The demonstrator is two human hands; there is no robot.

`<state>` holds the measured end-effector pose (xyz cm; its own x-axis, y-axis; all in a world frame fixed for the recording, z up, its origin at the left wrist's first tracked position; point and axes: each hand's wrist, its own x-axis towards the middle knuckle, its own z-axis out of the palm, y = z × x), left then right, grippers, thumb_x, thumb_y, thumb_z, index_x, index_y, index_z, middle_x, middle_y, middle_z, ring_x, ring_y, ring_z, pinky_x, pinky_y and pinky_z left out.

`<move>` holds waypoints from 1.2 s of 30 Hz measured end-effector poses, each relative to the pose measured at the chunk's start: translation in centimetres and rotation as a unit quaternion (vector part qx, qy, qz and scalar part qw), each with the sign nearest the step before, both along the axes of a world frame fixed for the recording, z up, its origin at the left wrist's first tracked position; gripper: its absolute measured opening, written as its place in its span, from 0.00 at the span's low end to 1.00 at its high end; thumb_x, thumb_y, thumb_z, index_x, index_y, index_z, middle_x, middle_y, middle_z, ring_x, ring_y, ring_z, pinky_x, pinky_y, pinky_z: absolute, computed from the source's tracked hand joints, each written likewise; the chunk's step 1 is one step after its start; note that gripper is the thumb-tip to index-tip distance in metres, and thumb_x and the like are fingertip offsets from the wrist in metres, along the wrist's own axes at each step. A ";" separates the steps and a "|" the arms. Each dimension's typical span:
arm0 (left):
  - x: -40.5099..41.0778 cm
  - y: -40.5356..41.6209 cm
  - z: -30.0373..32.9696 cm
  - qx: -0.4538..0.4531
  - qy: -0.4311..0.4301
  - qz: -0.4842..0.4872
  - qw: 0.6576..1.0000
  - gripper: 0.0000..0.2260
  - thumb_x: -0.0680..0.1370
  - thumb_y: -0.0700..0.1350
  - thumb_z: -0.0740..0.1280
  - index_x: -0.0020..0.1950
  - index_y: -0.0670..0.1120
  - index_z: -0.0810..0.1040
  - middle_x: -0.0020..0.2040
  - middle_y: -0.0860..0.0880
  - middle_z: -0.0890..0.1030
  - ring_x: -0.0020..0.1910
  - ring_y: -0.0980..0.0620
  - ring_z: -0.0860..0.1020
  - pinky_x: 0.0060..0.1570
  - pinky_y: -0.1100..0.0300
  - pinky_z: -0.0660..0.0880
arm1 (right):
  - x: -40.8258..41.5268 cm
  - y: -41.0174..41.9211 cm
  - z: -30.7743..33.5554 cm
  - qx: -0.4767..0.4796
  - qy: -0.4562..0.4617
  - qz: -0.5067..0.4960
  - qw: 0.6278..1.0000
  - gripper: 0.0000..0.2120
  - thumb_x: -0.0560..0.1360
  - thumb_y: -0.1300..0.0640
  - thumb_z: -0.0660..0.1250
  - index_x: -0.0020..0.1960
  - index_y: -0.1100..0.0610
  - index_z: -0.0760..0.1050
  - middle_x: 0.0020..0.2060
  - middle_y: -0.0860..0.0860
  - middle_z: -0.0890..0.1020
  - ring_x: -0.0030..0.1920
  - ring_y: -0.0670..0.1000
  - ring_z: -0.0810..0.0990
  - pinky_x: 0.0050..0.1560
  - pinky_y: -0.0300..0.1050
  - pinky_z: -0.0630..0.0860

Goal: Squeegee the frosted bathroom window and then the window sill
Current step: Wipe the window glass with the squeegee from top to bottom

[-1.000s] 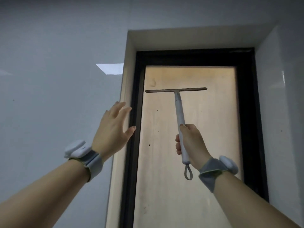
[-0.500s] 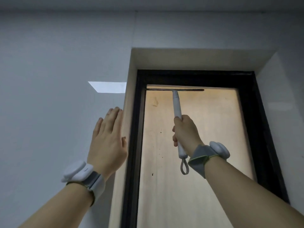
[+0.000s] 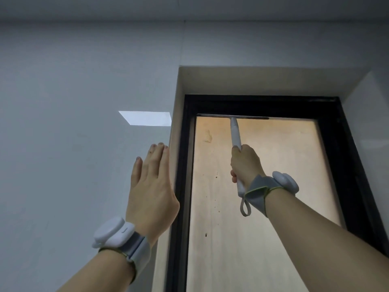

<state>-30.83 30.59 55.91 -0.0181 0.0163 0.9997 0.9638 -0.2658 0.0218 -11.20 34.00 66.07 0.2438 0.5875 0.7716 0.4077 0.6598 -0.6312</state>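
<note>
Gripping the squeegee (image 3: 235, 133) handle, the right hand (image 3: 245, 164) is holding its blade at the window (image 3: 263, 175) top; the left hand (image 3: 150, 186) is lying flat, fingers straight, on the wall (image 3: 73, 102) beside the window.

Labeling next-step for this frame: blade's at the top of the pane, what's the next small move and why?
Probably pull the squeegee straight down the frosted glass. Its blade sits at the pane's top edge, against the black frame; the right hand grips the handle, the left hand lies flat by the wall, and specks dot the glass below.

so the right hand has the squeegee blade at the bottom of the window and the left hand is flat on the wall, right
Not quite. The head view shows the squeegee blade at the top of the window, against the upper frame. The right hand does grip it, and the left hand lies flat on the wall.
</note>
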 end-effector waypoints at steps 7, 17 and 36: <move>-0.1 0.0 0.0 -0.007 0.003 0.011 1.000 0.37 0.74 0.35 0.63 0.81 0.43 0.51 0.81 0.46 0.53 0.81 0.49 0.48 0.79 0.46 0.47 | -0.1 0.6 0.3 0.005 -0.007 -0.019 1.000 0.15 0.84 0.51 0.51 0.60 0.60 0.68 0.40 0.56 0.75 0.30 0.53 0.74 0.28 0.45 0.73; 0.0 0.1 0.0 -0.007 0.003 0.011 1.000 0.36 0.76 0.36 0.62 0.81 0.43 0.50 0.82 0.46 0.53 0.81 0.49 0.48 0.79 0.46 0.49 | 0.4 1.1 -2.8 0.021 -0.022 -0.019 0.999 0.11 0.83 0.51 0.51 0.56 0.56 0.67 0.39 0.55 0.76 0.26 0.52 0.75 0.28 0.45 0.76; 0.5 -0.4 -0.1 -0.020 -0.013 0.013 1.000 0.38 0.73 0.31 0.64 0.81 0.42 0.52 0.82 0.45 0.54 0.81 0.48 0.49 0.79 0.44 0.50 | 2.1 -1.2 -2.7 0.007 -0.024 0.007 1.000 0.11 0.83 0.52 0.52 0.53 0.58 0.70 0.37 0.55 0.75 0.29 0.53 0.73 0.26 0.42 0.72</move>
